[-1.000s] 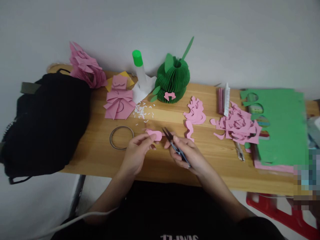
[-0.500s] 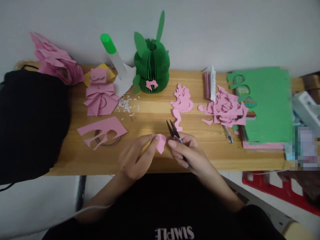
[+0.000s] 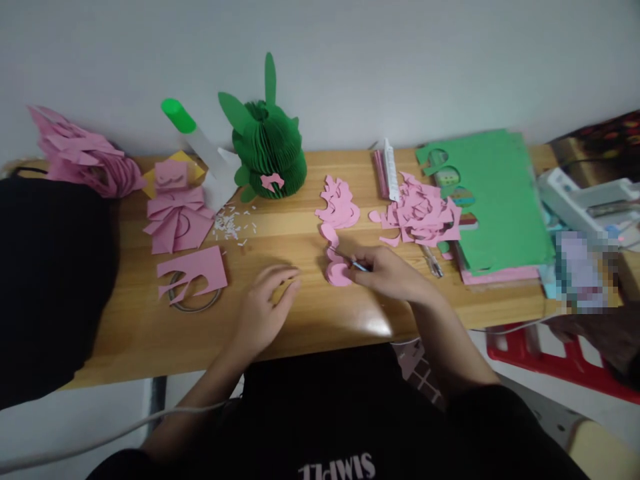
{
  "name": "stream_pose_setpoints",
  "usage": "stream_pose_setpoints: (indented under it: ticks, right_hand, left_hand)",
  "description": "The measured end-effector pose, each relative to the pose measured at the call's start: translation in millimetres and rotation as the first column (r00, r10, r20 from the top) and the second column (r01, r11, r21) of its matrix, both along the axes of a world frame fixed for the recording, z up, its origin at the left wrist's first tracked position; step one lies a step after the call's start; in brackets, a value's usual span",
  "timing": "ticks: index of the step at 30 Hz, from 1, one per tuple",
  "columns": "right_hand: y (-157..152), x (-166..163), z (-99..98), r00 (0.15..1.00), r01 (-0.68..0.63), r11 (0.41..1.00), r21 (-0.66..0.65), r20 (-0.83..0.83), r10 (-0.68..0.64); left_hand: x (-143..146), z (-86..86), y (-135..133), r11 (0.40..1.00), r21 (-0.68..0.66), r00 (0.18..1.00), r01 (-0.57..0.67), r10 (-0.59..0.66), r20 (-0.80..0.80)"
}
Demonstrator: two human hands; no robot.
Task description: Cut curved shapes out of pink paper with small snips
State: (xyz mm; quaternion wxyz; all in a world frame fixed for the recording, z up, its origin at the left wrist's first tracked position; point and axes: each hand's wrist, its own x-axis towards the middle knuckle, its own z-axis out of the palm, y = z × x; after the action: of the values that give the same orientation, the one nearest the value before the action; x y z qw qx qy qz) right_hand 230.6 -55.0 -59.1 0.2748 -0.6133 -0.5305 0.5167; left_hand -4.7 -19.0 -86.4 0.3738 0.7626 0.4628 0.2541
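My right hand (image 3: 387, 273) rests on the wooden table (image 3: 300, 320), closed around small scissors whose blue-grey handle (image 3: 359, 267) shows between the fingers. Its fingertips touch a small rounded pink paper piece (image 3: 339, 273) lying on the table. My left hand (image 3: 265, 307) hovers just left of it, fingers loosely curled and apart, holding nothing. A row of cut pink shapes (image 3: 337, 207) lies just behind the pink piece.
A green honeycomb paper ball (image 3: 267, 153) and a green-capped glue bottle (image 3: 193, 137) stand at the back. Pink scraps (image 3: 417, 213), green sheets (image 3: 487, 200), a cut pink sheet (image 3: 193, 270) over a ring, folded pink paper (image 3: 175, 217) and a black bag (image 3: 45, 280) surround the hands.
The pink piece left my left hand's fingers and now lies on the table under my right hand. My left hand has let go and opened. The view shifted left.
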Motion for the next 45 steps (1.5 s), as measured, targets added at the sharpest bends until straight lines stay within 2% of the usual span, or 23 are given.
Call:
stream_pose_setpoints:
  ticks: [2,4,7,11,13,15,18,20,22,25,28,31,34,45]
  right_hand:
    - [17.6,0.0,2.9,0.991,-0.133,0.991,-0.004,-0.002,0.133]
    - [32.2,-0.9,2.4,0.981,-0.196,0.980,-0.020,-0.012,0.196]
    - [40.8,-0.1,-3.3,0.987,-0.158,0.987,-0.009,-0.015,0.158]
    - [26.8,5.8,-14.6,0.997,0.078,0.996,0.034,0.004,-0.078]
    - [14.6,8.0,-20.6,0.979,0.206,0.978,0.021,-0.001,-0.206]
    - [2.3,8.0,-25.9,0.960,0.281,0.960,0.000,-0.007,-0.281]
    - [-13.9,2.9,-30.7,0.944,0.331,0.943,0.027,0.003,-0.331]
    - [-23.7,-2.6,-32.5,0.943,0.326,0.940,0.096,0.039,-0.331]
    - [-32.8,-8.1,-35.0,0.945,0.278,0.938,0.207,0.119,-0.306]
    - [-44.1,-14.4,-41.9,0.933,0.121,0.919,0.374,0.275,-0.234]
    - [-50.2,-17.9,-49.6,0.892,-0.049,0.894,0.445,0.422,-0.161]
    - [-50.9,-19.3,-53.3,0.842,-0.153,0.874,0.462,0.524,-0.129]
    - [-49.0,-19.4,-53.2,0.817,-0.199,0.859,0.471,0.564,-0.120]
    - [-48.3,-21.3,-53.7,0.774,-0.237,0.866,0.440,0.625,-0.105]
  left_hand:
    - [19.0,4.9,9.6,0.949,-0.312,0.994,0.051,-0.018,0.108]
    - [36.2,6.2,20.6,0.854,-0.511,0.978,0.093,0.018,0.208]
    - [50.7,3.6,34.2,0.803,-0.587,0.973,0.102,0.041,0.226]
    - [53.7,-2.0,40.4,0.736,-0.674,0.976,0.065,0.093,0.195]
    - [53.7,-4.0,40.4,0.708,-0.704,0.979,0.050,0.105,0.176]
    - [54.4,-4.2,40.2,0.690,-0.723,0.982,0.037,0.110,0.156]
    - [56.9,0.2,40.8,0.673,-0.739,0.988,0.014,0.104,0.113]
    - [58.8,5.5,42.2,0.665,-0.746,0.995,-0.003,0.078,0.066]
    - [60.6,10.9,44.5,0.650,-0.760,0.999,-0.011,0.035,0.015]
    - [62.8,16.5,48.9,0.616,-0.787,0.999,0.000,-0.036,-0.028]
    - [64.6,18.5,52.1,0.596,-0.803,0.996,0.011,-0.082,-0.047]
    - [65.7,17.7,52.5,0.588,-0.809,0.993,0.013,-0.104,-0.060]
    - [66.0,15.9,51.1,0.588,-0.809,0.990,0.012,-0.118,-0.071]
    - [65.1,11.4,50.1,0.603,-0.797,0.978,0.025,-0.178,-0.104]
